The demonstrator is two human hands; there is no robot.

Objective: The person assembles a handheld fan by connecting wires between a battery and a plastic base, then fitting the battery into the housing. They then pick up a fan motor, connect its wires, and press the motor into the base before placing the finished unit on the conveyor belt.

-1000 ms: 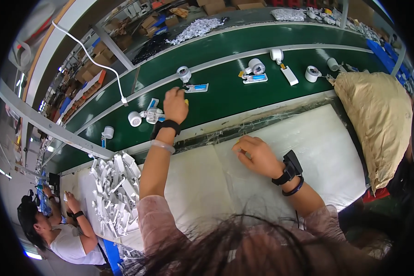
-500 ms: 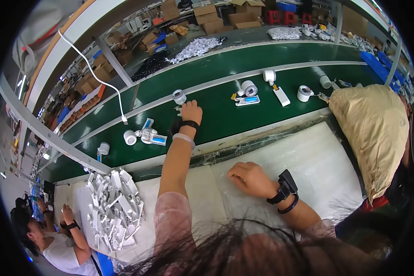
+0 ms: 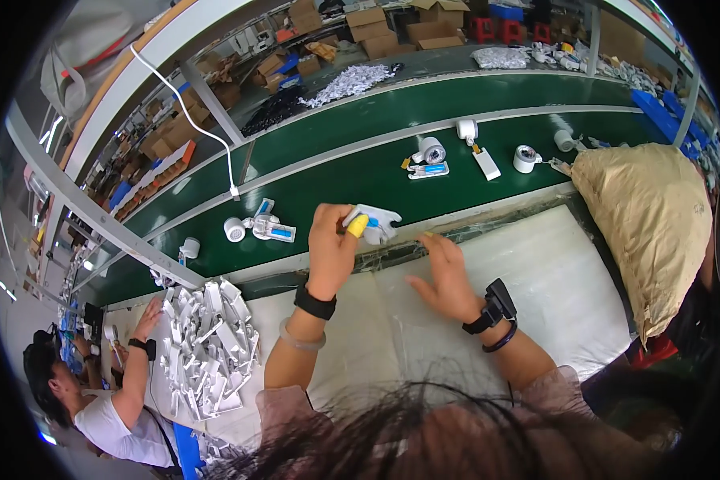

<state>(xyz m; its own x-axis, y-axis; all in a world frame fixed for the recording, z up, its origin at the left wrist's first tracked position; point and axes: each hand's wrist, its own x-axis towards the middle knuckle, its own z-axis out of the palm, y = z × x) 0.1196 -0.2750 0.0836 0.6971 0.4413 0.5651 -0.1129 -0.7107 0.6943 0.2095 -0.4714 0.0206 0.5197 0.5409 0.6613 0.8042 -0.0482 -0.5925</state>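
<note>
My left hand (image 3: 330, 252) is closed on a white plastic assembly (image 3: 384, 228) with a bit of blue in it, held up over the near edge of the green belt. Bright yellow covers the tip of the thumb, which presses on the piece. Part of the assembly is hidden behind my fingers. Close by on the right, my right hand (image 3: 446, 276) has its fingers spread and holds nothing. It hovers above the pale sheet-covered worktop (image 3: 528, 296), apart from the assembly.
Several white round-headed units with blue cells (image 3: 280, 232) lie along the green belt (image 3: 336, 180). A heap of white plastic casings (image 3: 208, 344) covers the worktop's left. At right stands a large tan sack (image 3: 644, 216). A white cable (image 3: 184, 112) hangs by the metal frame. A co-worker (image 3: 96, 408) sits at far left.
My left hand has come back from the belt toward me, bringing the white assembly off it. My right hand has risen toward it, its curled fingers now spread. The co-worker's arm reached to the heap.
</note>
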